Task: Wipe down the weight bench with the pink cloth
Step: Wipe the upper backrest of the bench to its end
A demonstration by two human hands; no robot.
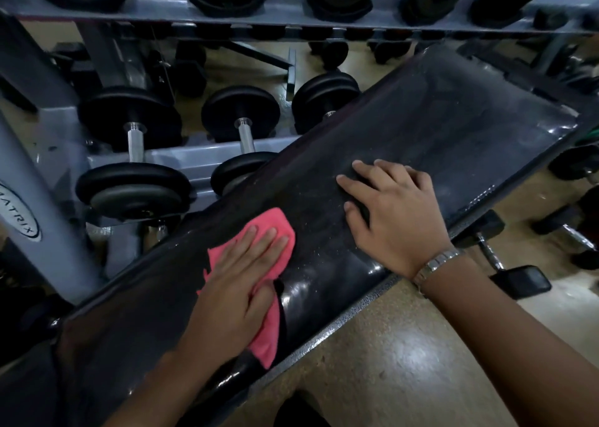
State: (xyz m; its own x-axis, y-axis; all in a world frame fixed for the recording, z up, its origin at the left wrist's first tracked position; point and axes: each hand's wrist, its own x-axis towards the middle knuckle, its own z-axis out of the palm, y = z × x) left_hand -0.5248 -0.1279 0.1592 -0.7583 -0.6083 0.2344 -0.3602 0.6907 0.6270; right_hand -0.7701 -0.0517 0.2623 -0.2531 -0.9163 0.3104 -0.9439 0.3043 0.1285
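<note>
Mid-wipe. Left hand point(240, 274) lies flat on the pink cloth point(272, 219), fingers point(269, 241) straight and together, pressing rather than gripping; the cloth sits lower centre of the frame on the black pad of the weight bench point(453, 128), with one tail hanging over the near edge. Right hand point(395, 212) is just right of centre, bare on the pad, fingers spread and slightly bent, holding nothing, probably bracing. Pad runs diagonally from lower left to upper right; pale specks show between the hands and a dull, streaky stretch lies beyond the right hand, so most of the surface likely remains. To do it well: keep the palm flat with even pressure, make long overlapping strokes along the pad toward the upper right, shift the bracing hand off the unwiped patch, gather the loose tail so it doesn't drag, and cover the rounded side edges. Dumbbell rack point(194, 164) stands behind, upper left.
</note>
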